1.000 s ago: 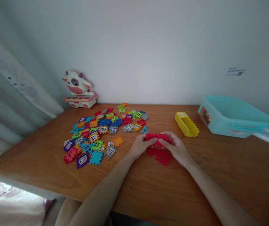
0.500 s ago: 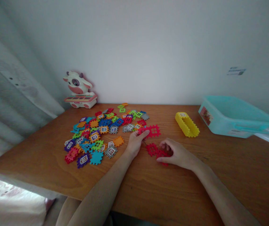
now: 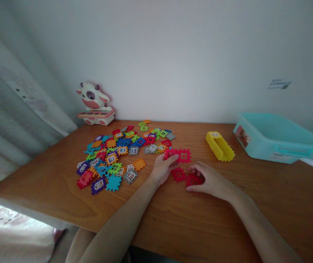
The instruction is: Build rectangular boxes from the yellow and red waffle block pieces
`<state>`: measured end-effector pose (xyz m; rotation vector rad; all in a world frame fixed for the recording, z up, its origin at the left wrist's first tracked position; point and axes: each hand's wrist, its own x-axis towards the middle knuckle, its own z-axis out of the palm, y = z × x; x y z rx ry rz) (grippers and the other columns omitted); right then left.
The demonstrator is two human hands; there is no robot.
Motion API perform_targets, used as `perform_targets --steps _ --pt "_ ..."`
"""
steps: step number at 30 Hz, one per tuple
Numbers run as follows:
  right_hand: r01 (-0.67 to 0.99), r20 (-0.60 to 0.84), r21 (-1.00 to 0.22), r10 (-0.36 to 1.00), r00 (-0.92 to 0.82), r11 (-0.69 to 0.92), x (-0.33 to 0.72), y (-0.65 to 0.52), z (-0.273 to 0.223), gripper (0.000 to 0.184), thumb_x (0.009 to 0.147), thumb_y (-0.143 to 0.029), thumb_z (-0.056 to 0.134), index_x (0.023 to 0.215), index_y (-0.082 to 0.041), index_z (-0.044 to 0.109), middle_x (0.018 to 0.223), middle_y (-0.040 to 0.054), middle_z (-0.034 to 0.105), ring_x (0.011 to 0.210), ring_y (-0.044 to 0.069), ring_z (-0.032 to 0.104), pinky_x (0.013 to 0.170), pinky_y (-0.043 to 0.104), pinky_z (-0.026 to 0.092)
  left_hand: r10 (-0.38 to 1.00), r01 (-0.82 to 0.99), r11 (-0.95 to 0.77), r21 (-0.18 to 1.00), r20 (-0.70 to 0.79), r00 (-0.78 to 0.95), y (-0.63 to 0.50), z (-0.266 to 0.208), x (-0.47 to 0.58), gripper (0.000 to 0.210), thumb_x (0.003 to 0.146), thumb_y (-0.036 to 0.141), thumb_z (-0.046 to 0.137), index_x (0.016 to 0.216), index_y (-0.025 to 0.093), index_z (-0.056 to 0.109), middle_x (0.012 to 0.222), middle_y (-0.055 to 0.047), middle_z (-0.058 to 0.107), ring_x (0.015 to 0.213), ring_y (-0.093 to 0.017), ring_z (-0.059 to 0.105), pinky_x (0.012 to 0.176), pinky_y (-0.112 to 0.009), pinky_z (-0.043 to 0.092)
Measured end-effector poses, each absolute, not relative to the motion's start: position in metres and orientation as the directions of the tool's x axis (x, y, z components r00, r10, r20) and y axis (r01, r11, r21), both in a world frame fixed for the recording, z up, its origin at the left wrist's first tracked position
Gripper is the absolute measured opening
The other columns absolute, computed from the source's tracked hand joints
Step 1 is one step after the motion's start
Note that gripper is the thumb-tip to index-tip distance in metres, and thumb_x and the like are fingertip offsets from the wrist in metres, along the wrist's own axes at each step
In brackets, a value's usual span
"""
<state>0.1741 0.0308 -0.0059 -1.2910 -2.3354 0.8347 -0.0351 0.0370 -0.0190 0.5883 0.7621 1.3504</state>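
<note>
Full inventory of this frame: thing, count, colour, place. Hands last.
table: one, brown wood, fills the lower frame.
loose tile pile: many, mixed colours, left of centre on the table.
red tile strip: one, red, two joined squares, in the left hand's grip.
red tiles on table: a few, red, joined, under the right hand's fingers.
yellow block piece: one, yellow, right of centre.
teal bin: one, teal, far right.
cow toy: one, white and pink, back left by the wall.
curtain: one, pale grey, left edge.
left hand: one, holds the strip.
right hand: one, rests on the red tiles.
</note>
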Motion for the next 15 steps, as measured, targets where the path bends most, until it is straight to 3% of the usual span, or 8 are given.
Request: perform_targets --steps 8,12,15 --pt "0.648 -0.077 -0.723 0.904 -0.421 0.24 0.1774 0.0341 -0.0076 0.037 0.069 -0.048 0.084 0.091 -0.021 0.069 0.077 0.0028 0.071 0.069 0.02 0.063 0.06 0.029 0.043 0.986 -0.66 0.14 0.738 -0.168 0.022 0.0393 -0.0182 -0.0354 0.042 0.05 0.03 0.098 0.077 0.014 0.07 0.073 0.001 0.069 0.066 -0.009 0.062 0.062 -0.021 0.051" --pt "0.484 -0.145 -0.871 0.9 -0.412 0.081 0.1795 0.0357 -0.0119 0.036 0.072 -0.049 0.081 0.088 -0.021 0.066 0.068 0.0013 0.07 0.059 0.018 0.063 0.055 0.029 0.045 0.985 -0.646 0.133 0.752 -0.17 0.005 0.0394 -0.0187 -0.0352 0.042 0.049 0.03 0.097 0.077 0.014 0.07 0.074 0.001 0.07 0.064 -0.008 0.061 0.06 -0.02 0.049" --pt "0.348 -0.148 -0.937 0.91 -0.388 -0.004 0.178 0.0387 -0.016 0.041 0.07 -0.051 0.081 0.094 -0.02 0.067 0.074 0.0028 0.074 0.063 0.019 0.067 0.059 0.03 0.05 0.988 -0.606 0.117 0.787 -0.154 -0.008 0.0396 -0.0204 -0.0356 0.04 0.051 0.031 0.097 0.075 0.014 0.069 0.072 0.002 0.069 0.06 -0.007 0.059 0.058 -0.019 0.047"
